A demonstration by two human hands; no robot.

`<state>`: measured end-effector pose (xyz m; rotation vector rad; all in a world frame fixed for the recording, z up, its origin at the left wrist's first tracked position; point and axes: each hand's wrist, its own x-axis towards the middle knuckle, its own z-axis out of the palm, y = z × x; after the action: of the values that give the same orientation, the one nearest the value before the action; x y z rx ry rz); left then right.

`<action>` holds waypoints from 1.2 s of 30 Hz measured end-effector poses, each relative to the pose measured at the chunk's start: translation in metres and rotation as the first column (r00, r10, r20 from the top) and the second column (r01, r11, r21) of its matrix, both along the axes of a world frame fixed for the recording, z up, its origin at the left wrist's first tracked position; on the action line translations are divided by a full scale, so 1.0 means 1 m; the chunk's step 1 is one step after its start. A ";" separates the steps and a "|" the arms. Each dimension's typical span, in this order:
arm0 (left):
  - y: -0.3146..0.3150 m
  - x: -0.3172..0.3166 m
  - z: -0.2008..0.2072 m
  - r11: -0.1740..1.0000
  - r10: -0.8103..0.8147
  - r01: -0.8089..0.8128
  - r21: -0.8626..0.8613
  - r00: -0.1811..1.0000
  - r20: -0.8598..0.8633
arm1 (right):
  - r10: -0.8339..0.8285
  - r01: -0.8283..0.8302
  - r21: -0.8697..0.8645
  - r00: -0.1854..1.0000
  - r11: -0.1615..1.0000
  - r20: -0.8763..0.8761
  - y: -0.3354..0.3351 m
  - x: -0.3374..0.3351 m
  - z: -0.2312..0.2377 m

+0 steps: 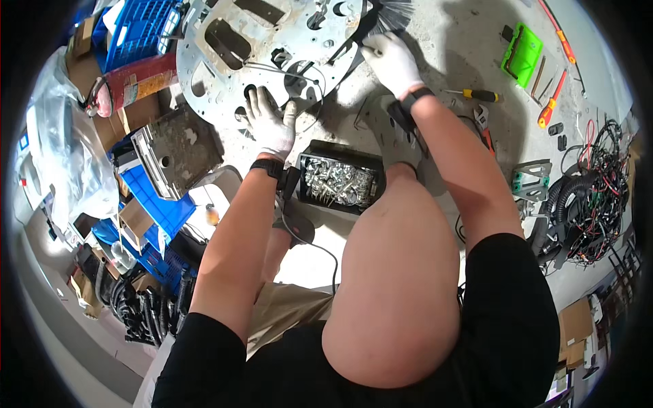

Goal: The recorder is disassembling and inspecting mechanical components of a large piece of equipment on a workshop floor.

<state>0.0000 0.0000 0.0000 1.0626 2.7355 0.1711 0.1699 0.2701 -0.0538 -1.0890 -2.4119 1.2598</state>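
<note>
A large round grey metal plate with several cut-outs lies on the floor in front of me. On its near edge rests my left hand, white-gloved, fingers spread and holding nothing. My right hand, also gloved, is at the plate's right edge, with its fingers bent beside a black strip and dark brush bristles. What its fingertips hold, if anything, is too small to make out. A thin dark cable runs over the plate. Closer to me, a black box contains many small silvery screws and fasteners.
Right of my arm lie a yellow-black screwdriver, an adjustable wrench, a green case, orange-handled tools and tangled wires. To the left are a red cylinder, a stained metal box and blue crates.
</note>
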 end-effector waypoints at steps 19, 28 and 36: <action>0.007 0.004 0.009 1.000 0.004 -0.005 0.019 1.000 0.028 | -0.071 0.043 0.317 0.995 0.948 0.076 -0.004 -0.056 -0.034; 0.005 0.004 0.003 0.997 0.006 -0.007 0.080 1.000 0.010 | -0.107 0.098 0.273 0.994 0.957 0.019 -0.005 -0.062 -0.047; 0.006 0.003 0.007 1.000 -0.007 0.007 -0.009 1.000 -0.009 | -0.129 0.119 0.284 0.992 0.951 0.017 -0.004 -0.056 -0.045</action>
<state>0.0034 0.0060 0.0068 1.0733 2.7376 0.1525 0.1134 0.2662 -0.0988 -1.1618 -2.4105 0.8308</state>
